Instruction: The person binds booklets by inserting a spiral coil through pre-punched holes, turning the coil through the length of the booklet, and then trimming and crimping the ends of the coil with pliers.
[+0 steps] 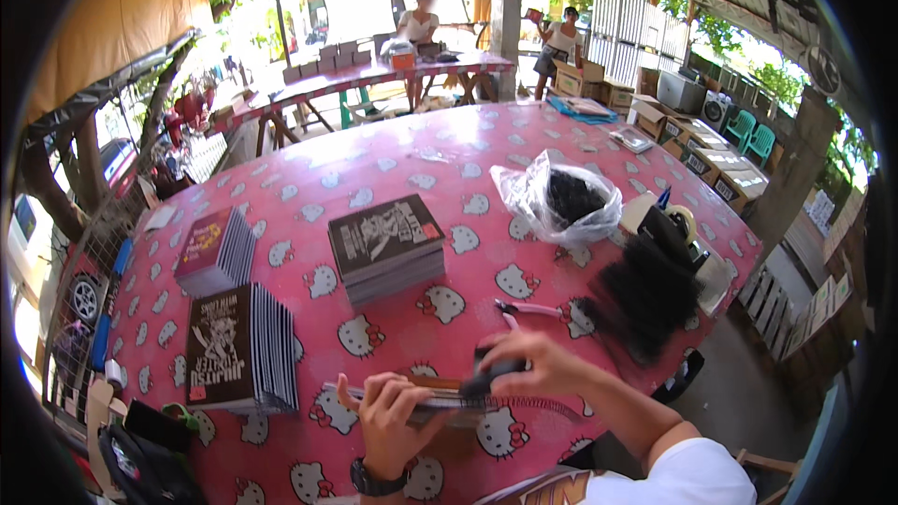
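My left hand, a dark watch on its wrist, grips a thin book by its left part, holding it edge-up above the table. My right hand is closed round a black hand-sized tool, pressed close to the book's right end; its exact kind is unclear. A dark spiral binding coil trails rightward from that end. Beyond my right hand lie pink-handled pliers. A heap of black coils lies to their right, looking blurred.
Dark-covered books stand stacked mid-table and at left, beside a maroon-covered stack. A clear plastic bag holds black material. A tape roll is at right. Two people are near a far table.
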`<control>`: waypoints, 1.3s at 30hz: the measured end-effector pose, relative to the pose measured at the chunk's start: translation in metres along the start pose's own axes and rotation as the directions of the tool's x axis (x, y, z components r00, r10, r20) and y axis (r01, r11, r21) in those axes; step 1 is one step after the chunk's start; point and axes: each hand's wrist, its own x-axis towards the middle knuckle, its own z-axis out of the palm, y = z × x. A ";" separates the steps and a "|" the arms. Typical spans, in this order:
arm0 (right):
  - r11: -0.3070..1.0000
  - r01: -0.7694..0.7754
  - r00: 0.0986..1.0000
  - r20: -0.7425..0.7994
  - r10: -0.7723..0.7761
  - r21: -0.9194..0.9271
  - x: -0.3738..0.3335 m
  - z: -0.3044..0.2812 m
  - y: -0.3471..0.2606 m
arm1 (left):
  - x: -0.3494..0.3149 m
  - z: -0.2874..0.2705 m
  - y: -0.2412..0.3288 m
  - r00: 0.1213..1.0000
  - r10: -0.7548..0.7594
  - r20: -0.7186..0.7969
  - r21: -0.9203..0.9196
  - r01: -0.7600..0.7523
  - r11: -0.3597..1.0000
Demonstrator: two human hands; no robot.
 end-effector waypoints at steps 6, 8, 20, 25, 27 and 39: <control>0.990 0.029 0.999 0.026 -0.026 -0.139 0.024 -0.002 -0.011 | 0.003 -0.009 -0.002 0.997 -0.027 -0.069 0.045 0.030 0.999; 0.993 -0.014 1.000 -0.021 0.011 -0.114 0.029 -0.013 0.007 | -0.001 -0.007 -0.007 0.995 -0.026 -0.098 -0.025 0.024 0.999; 0.969 -0.151 0.983 0.070 0.167 -0.197 0.059 0.001 -0.008 | -0.015 -0.002 -0.018 0.998 -0.063 -0.028 -0.043 0.062 0.997; 0.991 0.084 0.989 0.110 -0.096 0.104 0.051 0.014 -0.022 | -0.015 -0.004 -0.030 0.860 -0.315 -0.403 -0.246 0.230 0.942; 0.972 0.032 0.999 0.045 -0.022 -0.231 0.058 0.007 0.013 | -0.020 -0.001 -0.040 0.800 -0.540 -0.262 -0.813 0.119 0.570; 0.924 0.095 0.965 0.195 -0.177 0.369 0.058 0.018 -0.031 | -0.034 0.004 -0.055 0.850 -0.525 0.041 -0.965 0.169 0.199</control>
